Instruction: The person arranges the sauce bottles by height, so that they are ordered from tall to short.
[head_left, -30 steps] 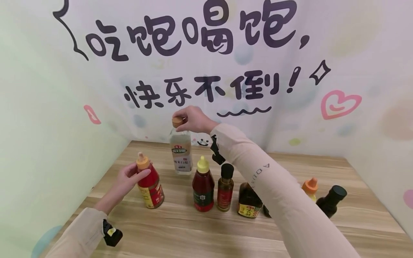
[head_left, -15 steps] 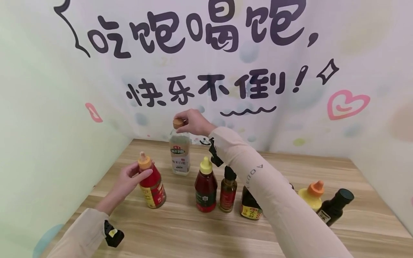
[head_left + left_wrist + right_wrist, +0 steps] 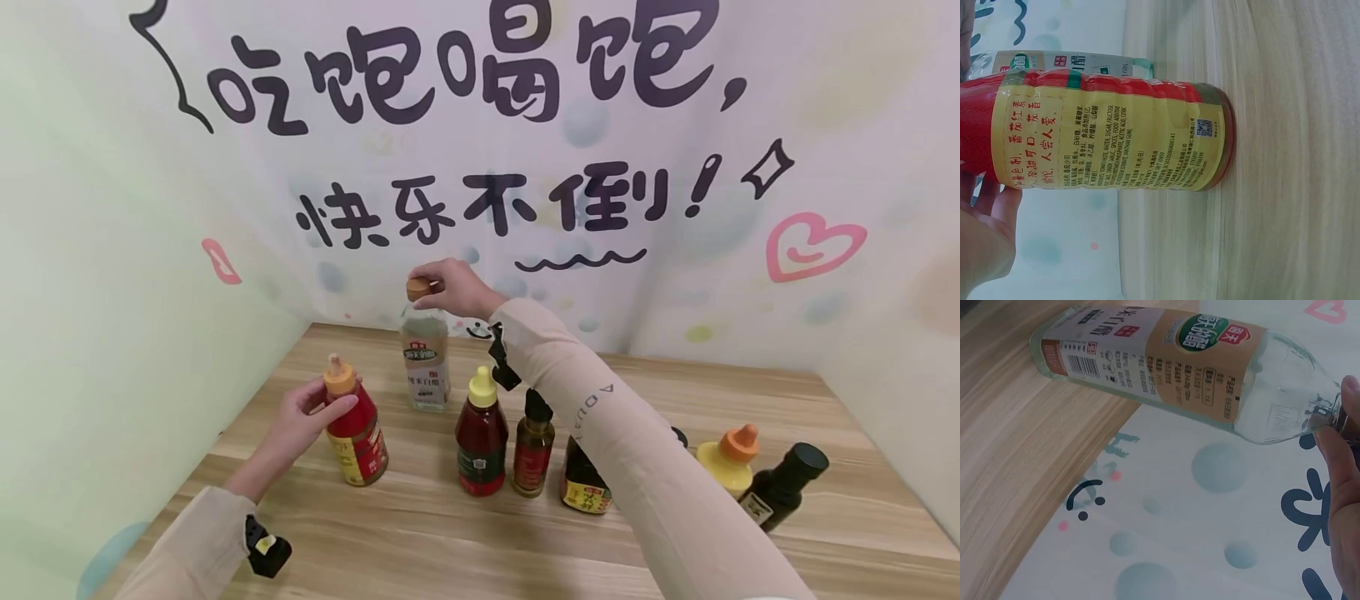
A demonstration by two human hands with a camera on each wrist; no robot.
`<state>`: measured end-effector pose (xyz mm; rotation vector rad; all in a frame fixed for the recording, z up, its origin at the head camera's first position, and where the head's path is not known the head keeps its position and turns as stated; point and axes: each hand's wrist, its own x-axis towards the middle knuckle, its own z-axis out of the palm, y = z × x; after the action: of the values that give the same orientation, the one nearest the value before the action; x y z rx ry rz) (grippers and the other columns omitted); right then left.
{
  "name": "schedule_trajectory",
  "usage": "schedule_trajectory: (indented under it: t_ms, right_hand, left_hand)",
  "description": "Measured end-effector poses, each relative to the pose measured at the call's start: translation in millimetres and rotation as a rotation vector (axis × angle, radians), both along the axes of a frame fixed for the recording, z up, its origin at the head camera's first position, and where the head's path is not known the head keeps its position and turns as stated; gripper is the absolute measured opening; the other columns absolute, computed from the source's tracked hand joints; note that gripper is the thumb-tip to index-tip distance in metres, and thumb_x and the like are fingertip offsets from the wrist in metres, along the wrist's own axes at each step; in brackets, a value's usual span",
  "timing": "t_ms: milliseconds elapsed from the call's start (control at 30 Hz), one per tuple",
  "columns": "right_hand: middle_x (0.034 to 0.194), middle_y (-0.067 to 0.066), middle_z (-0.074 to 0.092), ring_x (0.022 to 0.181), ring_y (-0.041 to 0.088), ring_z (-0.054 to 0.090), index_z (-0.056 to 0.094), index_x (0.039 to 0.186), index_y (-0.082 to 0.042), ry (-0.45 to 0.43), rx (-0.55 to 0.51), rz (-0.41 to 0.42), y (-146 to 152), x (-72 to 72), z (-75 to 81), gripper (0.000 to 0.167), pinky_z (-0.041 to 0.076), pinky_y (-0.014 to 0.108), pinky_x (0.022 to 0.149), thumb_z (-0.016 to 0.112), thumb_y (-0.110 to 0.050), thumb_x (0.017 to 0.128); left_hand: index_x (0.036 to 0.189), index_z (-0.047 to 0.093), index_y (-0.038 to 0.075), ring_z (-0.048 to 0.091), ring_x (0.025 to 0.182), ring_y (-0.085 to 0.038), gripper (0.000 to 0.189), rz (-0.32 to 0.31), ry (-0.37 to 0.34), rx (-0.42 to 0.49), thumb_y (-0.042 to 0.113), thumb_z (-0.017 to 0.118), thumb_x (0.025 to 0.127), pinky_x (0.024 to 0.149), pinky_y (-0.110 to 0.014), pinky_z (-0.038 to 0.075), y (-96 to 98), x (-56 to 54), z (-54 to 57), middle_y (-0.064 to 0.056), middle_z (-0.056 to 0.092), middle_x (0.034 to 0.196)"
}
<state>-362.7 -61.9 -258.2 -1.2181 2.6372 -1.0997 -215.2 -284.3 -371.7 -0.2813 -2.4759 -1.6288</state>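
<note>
**Two bottles in hand, hardly anything shifted**

Compared with half a second ago, little has changed: each hand keeps to its same bottle, and the whole scene sits only slightly differently in the head view, probably from a small head movement. The clear bottle (image 3: 426,358) may have turned or slid a touch; I cannot be sure. My reading is that the handling is at a steady point, with neither bottle released.

The left grip (image 3: 302,419) is clamped on the upper part of the red bottle (image 3: 358,437), around and below its orange cap (image 3: 340,378). From that grip the bottle's body lies towards four o'clock, its base on the tabletop (image 3: 405,542).

The right grip (image 3: 456,288) pinches the clear bottle by its brown cap (image 3: 417,289) and neck; the body stands below, towards seven o'clock, its base apparently resting down too. Seen from the red bottle, the clear one is near, at about one o'clock. The yellow-capped bottle (image 3: 482,450) stands at five o'clock from the clear bottle, untouched.
</note>
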Motion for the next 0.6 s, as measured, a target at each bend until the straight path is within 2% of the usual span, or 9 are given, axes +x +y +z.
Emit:
schedule_trajectory:
  t_ms: [133,300,433,600]
  right_hand:
    - [0.103,0.009,0.058,0.093,0.016,0.057,0.056,0.117,-0.005,-0.052,-0.023,-0.034,-1,1.1,-1.6,0.041,0.047,0.02,0.074,0.067,-0.008,0.078]
    - [0.111,0.009,0.056,0.099,0.017,0.055,0.051,0.123,-0.005,-0.062,-0.021,-0.041,-3,3.4,-2.1,0.045,0.045,0.02,0.079,0.064,-0.009,0.081]
    - [0.116,0.011,0.054,0.103,0.019,0.054,0.045,0.129,-0.005,-0.058,0.015,-0.034,0,6.3,0.3,0.049,0.043,0.02,0.084,0.061,-0.009,0.083]
    - [0.127,0.014,0.048,0.111,0.023,0.05,0.036,0.135,-0.009,-0.105,0.061,-0.03,11,7.4,7.2,0.055,0.043,0.024,0.087,0.059,-0.012,0.085]
  left_hand:
    - [0.121,0.052,0.001,0.049,0.098,-0.002,0.039,-0.001,-0.002,0.007,0.023,0.056,0.088,0.085,-0.034,0.04,1.3,1.1,0.4,-0.008,0.055,0.115]
    - [0.122,0.051,0.002,0.049,0.098,-0.001,0.04,0.008,-0.003,0.009,0.022,0.055,0.088,0.085,-0.034,0.041,0.2,2.9,1.5,-0.001,0.055,0.114]
    - [0.123,0.051,0.003,0.048,0.099,-0.001,0.041,0.008,-0.011,0.007,0.024,0.056,0.088,0.087,-0.039,0.04,1.3,2.7,1.6,-0.007,0.054,0.118]
    - [0.123,0.05,0.003,0.048,0.1,-0.001,0.041,0.006,-0.014,0.013,0.024,0.055,0.088,0.089,-0.042,0.039,2.8,2.9,0.6,-0.012,0.051,0.12]
